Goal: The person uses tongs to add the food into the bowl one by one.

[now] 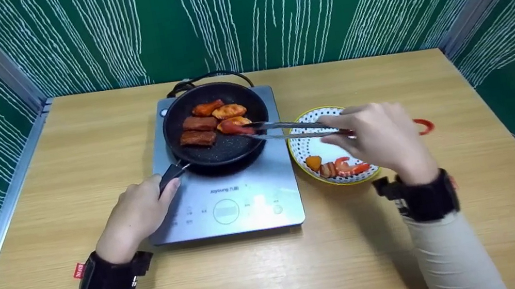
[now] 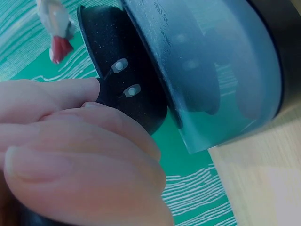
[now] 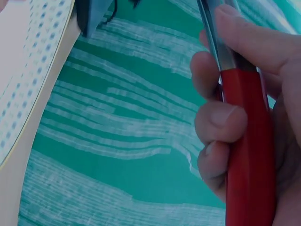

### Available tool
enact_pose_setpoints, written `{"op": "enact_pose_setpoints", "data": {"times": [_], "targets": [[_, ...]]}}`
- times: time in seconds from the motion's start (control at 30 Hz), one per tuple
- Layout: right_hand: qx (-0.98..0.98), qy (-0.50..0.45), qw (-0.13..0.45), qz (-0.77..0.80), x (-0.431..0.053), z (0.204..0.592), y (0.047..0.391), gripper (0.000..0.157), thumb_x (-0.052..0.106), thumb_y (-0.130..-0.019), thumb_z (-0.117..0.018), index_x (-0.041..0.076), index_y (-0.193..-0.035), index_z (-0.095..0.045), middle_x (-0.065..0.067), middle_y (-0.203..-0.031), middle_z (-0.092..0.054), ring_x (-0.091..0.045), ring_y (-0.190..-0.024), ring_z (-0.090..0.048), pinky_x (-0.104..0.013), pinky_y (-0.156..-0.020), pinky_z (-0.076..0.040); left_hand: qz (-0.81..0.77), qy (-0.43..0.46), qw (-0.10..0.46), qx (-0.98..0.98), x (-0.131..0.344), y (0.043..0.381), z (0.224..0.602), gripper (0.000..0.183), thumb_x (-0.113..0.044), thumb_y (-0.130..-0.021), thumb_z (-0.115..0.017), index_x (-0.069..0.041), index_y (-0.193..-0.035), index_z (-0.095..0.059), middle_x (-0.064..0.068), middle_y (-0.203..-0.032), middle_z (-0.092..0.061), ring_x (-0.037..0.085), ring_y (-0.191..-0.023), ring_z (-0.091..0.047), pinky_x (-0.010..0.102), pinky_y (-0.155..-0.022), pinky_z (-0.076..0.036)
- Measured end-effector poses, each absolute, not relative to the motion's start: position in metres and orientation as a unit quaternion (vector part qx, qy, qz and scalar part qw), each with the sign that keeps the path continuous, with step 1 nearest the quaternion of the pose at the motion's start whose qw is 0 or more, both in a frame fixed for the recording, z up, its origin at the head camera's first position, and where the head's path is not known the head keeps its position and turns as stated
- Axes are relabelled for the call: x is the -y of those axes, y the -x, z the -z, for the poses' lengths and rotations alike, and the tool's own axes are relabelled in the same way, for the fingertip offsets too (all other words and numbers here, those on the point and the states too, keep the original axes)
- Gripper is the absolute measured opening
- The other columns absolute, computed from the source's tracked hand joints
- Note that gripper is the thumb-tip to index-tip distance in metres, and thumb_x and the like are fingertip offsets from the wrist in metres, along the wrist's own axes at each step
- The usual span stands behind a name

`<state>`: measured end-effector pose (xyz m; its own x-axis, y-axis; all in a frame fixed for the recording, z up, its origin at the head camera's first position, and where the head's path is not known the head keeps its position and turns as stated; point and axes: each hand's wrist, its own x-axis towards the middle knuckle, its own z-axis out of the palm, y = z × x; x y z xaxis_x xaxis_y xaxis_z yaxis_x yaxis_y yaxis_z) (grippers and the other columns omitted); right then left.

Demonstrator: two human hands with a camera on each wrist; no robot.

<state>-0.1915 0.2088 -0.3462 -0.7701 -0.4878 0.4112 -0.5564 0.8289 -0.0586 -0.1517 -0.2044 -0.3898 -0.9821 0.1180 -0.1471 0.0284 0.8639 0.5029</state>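
My left hand [image 1: 135, 212] grips the black handle [image 1: 170, 177] of a frying pan [image 1: 223, 156] on an induction cooker. In the pan lie two brown slabs of meat [image 1: 198, 138], two wing pieces [image 1: 229, 111] and a smaller drumstick-like piece [image 1: 207, 108]. In my right hand [image 1: 382, 139] is a pair of metal tongs [image 1: 293, 125], fingers curled round the red handle [image 3: 247, 141]. The blurred red end [image 1: 235, 127] of the tongs overlaps the nearer wing piece; I cannot tell whether it pinches anything. In the left wrist view, fingers [image 2: 94, 136] wrap the handle.
Right of the induction cooker [image 1: 229, 225], a dotted, yellow-rimmed plate [image 1: 307, 144] sits partly under my right hand. It holds an orange chunk [image 1: 313, 163], a striped meat cube [image 1: 328, 170] and a shrimp [image 1: 351, 166]. A black cord [image 1: 219, 72] runs behind the pan; green patterned panels [image 1: 236, 17] enclose the table.
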Motion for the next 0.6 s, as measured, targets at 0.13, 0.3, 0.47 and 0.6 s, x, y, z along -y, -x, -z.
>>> {"op": "enact_pose_setpoints", "data": {"times": [0.13, 0.3, 0.47, 0.6], "targets": [[0.932, -0.299, 0.192, -0.064, -0.183, 0.343, 0.199, 0.031, 0.046, -0.086, -0.073, 0.028, -0.112, -0.074, 0.005, -0.078, -0.071, -0.013, -0.050, -0.053, -0.031, -0.040, -0.029, -0.257, -0.042, 0.083, -0.962, 0.204, 0.152, 0.390, 0.042, -0.047, -0.103, -0.042, -0.009, -0.089, -0.053, 0.004, -0.069, -0.042, 0.023, -0.061, -0.048, 0.033, -0.054, -0.033], [0.933, -0.312, 0.180, -0.027, -0.159, 0.341, 0.206, 0.028, 0.045, -0.088, -0.070, 0.027, -0.110, -0.075, 0.004, -0.070, -0.064, -0.018, -0.050, -0.050, -0.035, -0.040, -0.031, -0.254, -0.047, 0.077, -0.963, 0.204, 0.153, 0.390, 0.041, -0.046, -0.103, -0.042, -0.010, -0.087, -0.053, 0.004, -0.068, -0.042, 0.023, -0.061, -0.048, 0.034, -0.053, -0.033], [0.935, -0.315, 0.163, -0.016, -0.145, 0.344, 0.211, 0.026, 0.042, -0.088, -0.073, 0.027, -0.109, -0.075, 0.003, -0.066, -0.057, -0.018, -0.051, -0.047, -0.035, -0.042, -0.034, -0.257, -0.045, 0.077, -0.962, 0.204, 0.152, 0.390, 0.041, -0.046, -0.103, -0.042, -0.010, -0.087, -0.052, 0.004, -0.068, -0.041, 0.023, -0.060, -0.048, 0.033, -0.052, -0.032], [0.936, -0.314, 0.158, -0.011, -0.136, 0.347, 0.214, 0.029, 0.043, -0.086, -0.074, 0.027, -0.111, -0.075, 0.002, -0.069, -0.063, -0.018, -0.051, -0.047, -0.034, -0.042, -0.034, -0.256, -0.042, 0.081, -0.962, 0.205, 0.152, 0.390, 0.042, -0.046, -0.103, -0.042, -0.009, -0.087, -0.052, 0.004, -0.068, -0.040, 0.023, -0.059, -0.047, 0.033, -0.052, -0.032]]}}
